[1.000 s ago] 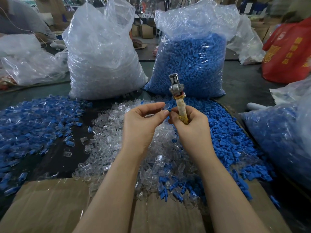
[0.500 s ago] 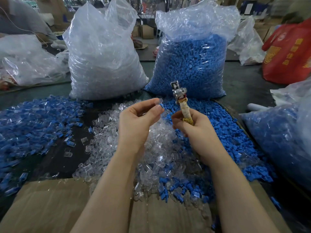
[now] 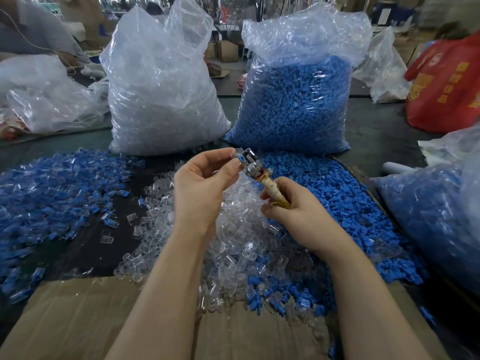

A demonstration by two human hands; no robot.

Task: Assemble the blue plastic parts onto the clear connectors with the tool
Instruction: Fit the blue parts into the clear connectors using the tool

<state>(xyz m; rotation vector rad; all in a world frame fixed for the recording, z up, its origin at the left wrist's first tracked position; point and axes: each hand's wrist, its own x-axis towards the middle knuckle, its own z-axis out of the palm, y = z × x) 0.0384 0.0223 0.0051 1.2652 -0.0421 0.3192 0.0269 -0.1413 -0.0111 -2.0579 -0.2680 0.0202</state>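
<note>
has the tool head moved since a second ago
Yes. The tool head tipped left toward the left hand, now lower against the blue bag behind it.

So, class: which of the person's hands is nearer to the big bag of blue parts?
Right. The right hand sits below the blue bag, gripping the tool; the left hand is further left.

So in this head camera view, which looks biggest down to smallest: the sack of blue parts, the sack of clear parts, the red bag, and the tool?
1. Sack of clear parts and sack of blue parts: too alike to rank.
2. Red bag, cut off by the frame edge, so unsure.
3. Tool, smallest, though nearest.
</note>
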